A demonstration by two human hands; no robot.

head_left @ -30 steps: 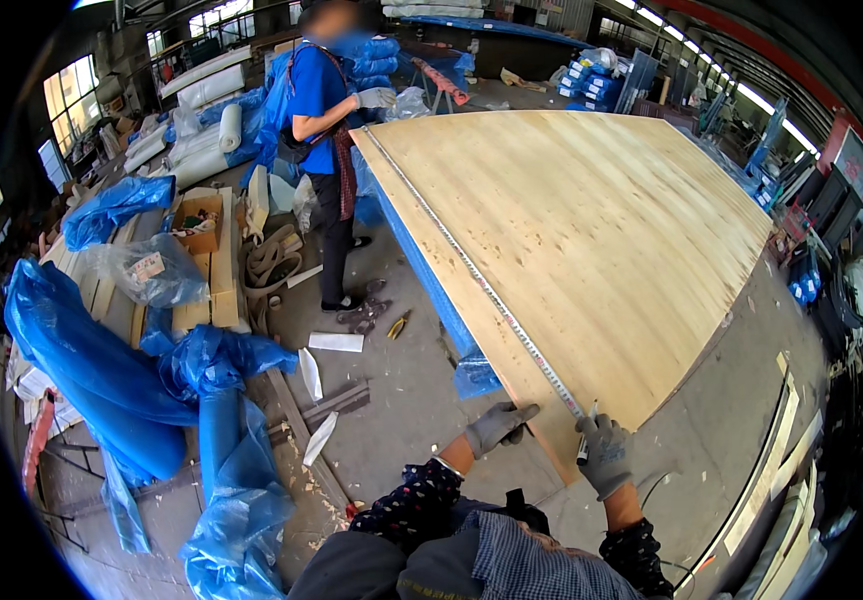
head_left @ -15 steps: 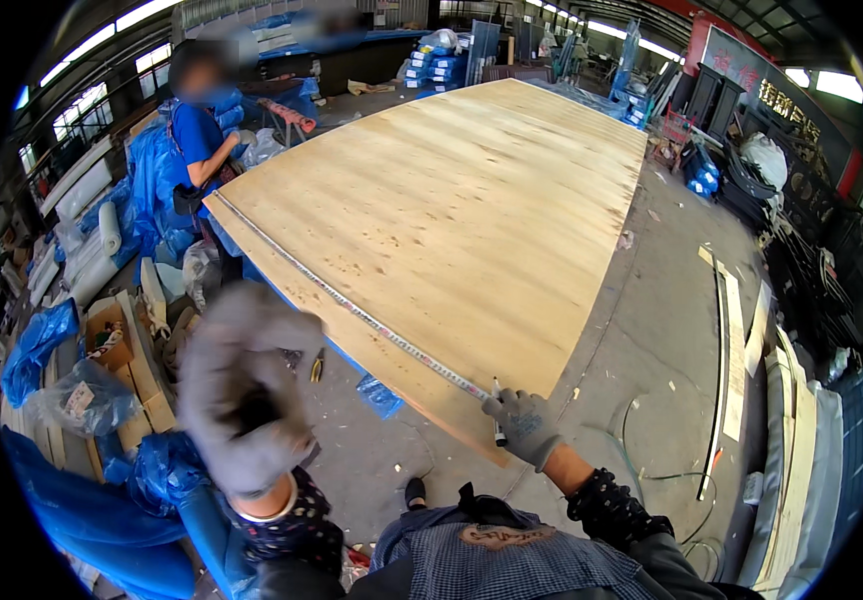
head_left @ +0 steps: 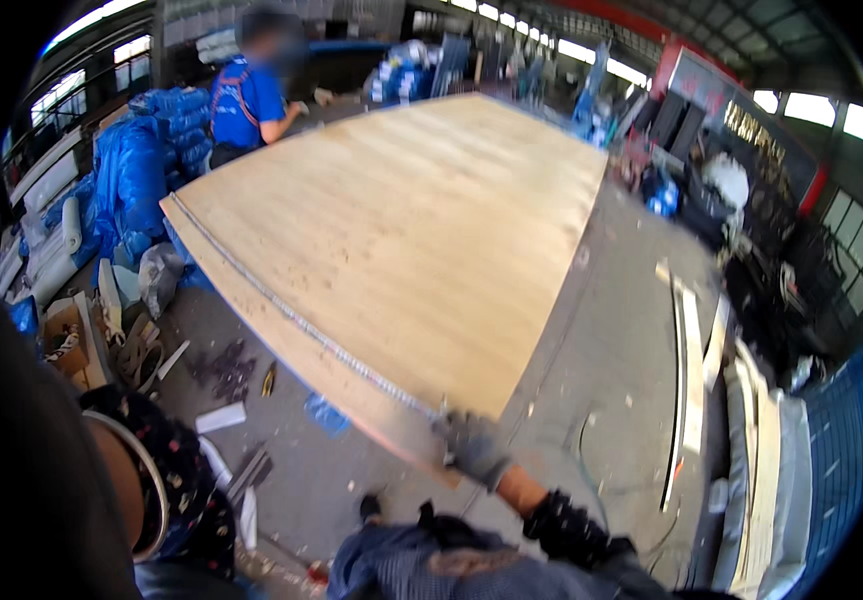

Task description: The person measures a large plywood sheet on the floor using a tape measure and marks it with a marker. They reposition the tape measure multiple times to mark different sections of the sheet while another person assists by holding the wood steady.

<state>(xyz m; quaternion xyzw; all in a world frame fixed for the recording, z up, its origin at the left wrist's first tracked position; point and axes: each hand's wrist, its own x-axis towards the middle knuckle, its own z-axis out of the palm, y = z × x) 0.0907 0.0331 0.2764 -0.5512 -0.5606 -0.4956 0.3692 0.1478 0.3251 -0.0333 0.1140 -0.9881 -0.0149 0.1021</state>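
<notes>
My right hand (head_left: 474,448), in a grey glove, is closed at the near right corner of a large plywood sheet (head_left: 392,230). It grips a thin pen-like stick (head_left: 444,405), blurred now, at the end of a tape measure (head_left: 302,325). The extended blade lies along the sheet's left side, out to its far left corner. Whether my fingers also pinch the blade is unclear. Of my left arm, only the forearm (head_left: 120,490) with a pale bangle and dark patterned sleeve shows at lower left; that hand is out of sight.
A person in a blue shirt (head_left: 244,105) stands beyond the sheet's far left side. Wood strips (head_left: 692,370) and long boards (head_left: 757,480) lie on the right. Pliers (head_left: 269,380) and offcuts (head_left: 222,416) are on the floor. Blue-wrapped bundles (head_left: 132,180) fill the left.
My left hand has risen leftward out of view, leaving the forearm. The view has shifted, and the right hand stays at the sheet's corner. The person in blue has turned away and moved farther along.
</notes>
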